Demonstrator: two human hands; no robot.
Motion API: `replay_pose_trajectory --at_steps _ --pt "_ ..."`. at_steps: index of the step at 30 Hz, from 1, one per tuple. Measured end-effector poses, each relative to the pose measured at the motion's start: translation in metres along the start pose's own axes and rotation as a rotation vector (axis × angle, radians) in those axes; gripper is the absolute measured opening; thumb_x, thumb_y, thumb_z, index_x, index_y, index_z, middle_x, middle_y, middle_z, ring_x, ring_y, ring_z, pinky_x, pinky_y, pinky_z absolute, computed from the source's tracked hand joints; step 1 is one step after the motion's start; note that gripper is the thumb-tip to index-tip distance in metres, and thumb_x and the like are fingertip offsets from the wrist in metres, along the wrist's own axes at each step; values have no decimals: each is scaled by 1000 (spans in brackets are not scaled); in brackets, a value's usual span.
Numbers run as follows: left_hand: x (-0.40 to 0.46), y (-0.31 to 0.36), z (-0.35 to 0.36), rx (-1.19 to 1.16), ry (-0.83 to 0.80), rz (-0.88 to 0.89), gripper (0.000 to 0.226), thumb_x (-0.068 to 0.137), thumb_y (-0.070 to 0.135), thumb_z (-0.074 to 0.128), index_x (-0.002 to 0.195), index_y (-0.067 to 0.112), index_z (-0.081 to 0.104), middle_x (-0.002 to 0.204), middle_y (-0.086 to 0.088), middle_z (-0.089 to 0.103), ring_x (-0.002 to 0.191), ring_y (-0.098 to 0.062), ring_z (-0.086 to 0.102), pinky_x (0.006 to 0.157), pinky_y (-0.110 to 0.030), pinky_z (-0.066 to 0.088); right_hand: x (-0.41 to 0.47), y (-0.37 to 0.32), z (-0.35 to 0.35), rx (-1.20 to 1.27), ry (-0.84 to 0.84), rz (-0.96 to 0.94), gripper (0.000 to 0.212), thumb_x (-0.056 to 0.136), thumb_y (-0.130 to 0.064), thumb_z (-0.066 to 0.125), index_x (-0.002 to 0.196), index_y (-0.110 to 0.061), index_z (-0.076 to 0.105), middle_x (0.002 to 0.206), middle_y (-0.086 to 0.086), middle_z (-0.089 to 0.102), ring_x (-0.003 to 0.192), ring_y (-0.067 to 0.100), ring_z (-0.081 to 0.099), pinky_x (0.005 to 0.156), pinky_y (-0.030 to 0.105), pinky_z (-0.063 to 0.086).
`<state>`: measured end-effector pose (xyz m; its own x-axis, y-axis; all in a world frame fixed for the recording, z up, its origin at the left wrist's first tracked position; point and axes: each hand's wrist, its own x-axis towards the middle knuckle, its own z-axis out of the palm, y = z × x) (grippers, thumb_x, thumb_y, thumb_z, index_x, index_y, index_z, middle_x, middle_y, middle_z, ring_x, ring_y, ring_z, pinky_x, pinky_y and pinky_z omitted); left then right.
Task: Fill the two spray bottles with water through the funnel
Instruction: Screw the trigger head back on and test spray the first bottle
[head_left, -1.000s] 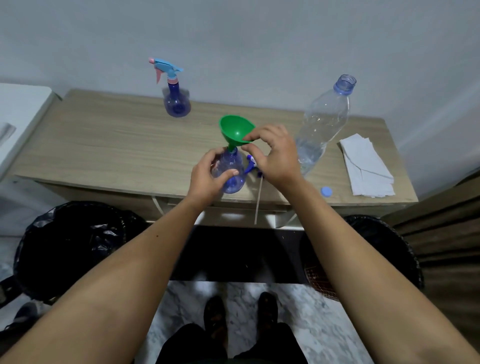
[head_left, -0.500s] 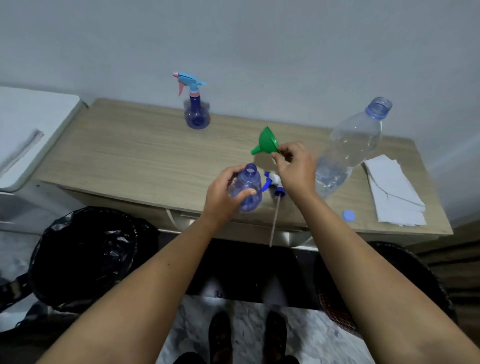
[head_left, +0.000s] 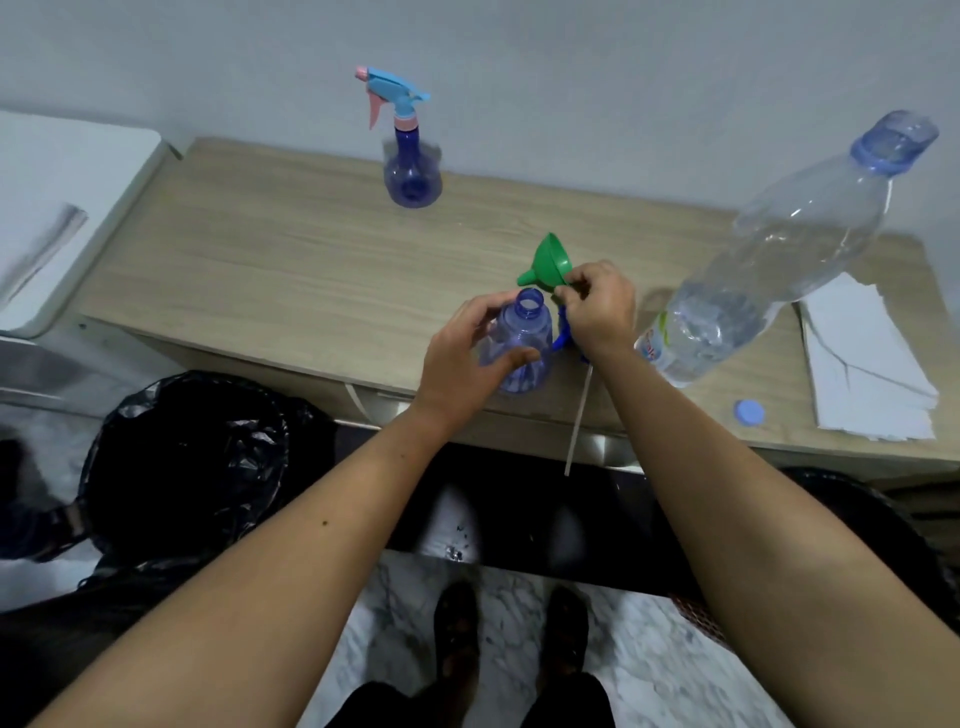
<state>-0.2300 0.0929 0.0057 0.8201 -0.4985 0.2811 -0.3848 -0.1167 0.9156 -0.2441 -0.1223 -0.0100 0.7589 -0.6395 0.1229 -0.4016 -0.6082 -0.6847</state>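
left hand (head_left: 470, 353) wraps the open spray bottle (head_left: 519, 345) near the desk (head_left: 260, 270) front edge, grip clamped round its body, likely to keep it from tipping while the neck is free. right hand (head_left: 597, 306) pinches the green funnel (head_left: 549, 262) by its rim tab, grip closed on it; funnel is tilted, spout aimed down-left, just above and beside the bottle mouth, not seated in it.

that bottle's sprayer head lies on the desk just right of it, mostly hidden under the right hand; its dip tube (head_left: 577, 421) overhangs the desk edge.

contents: can't tell the water level in the held bottle, tinted plastic. second spray bottle (head_left: 410, 156) stands capped at the back by the wall, level unclear too. big water bottle (head_left: 769, 270) stands uncapped at right, water only in the lower part, its blue cap (head_left: 749, 413) on the desk beside the folded paper towels (head_left: 862, 364).

two bins sit under the desk, left one with a black liner (head_left: 197, 457).
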Motion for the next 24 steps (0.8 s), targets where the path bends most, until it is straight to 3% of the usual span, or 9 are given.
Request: replay_pose_trajectory --at_steps 6,16,24 --pt "0 0 -1 14 -21 -3 59 81 18 93 134 16 65 130 0 72 119 -14 69 103 -42 58 3 0 1 -1 6 -2 23 85 -13 81 105 -3 77 109 17 73 100 35 68 89 39 50" --pt "-1 4 -3 31 -50 -7 60 83 19 91 135 15 64 132 0 70 120 -13 67 103 -40 58 -12 -4 -22 12 12 -16 29 89 -17 78 116 -12 71 115 5 68 103 20 66 94 45 57" --pt "-1 3 -3 33 -48 -28 60 83 21 91 135 20 64 131 5 70 119 -10 66 103 -42 58 -29 1 -43 -228 -324 13 59 92 -26 81 144 -10 58 143 11 59 133 27 54 111 33 40"
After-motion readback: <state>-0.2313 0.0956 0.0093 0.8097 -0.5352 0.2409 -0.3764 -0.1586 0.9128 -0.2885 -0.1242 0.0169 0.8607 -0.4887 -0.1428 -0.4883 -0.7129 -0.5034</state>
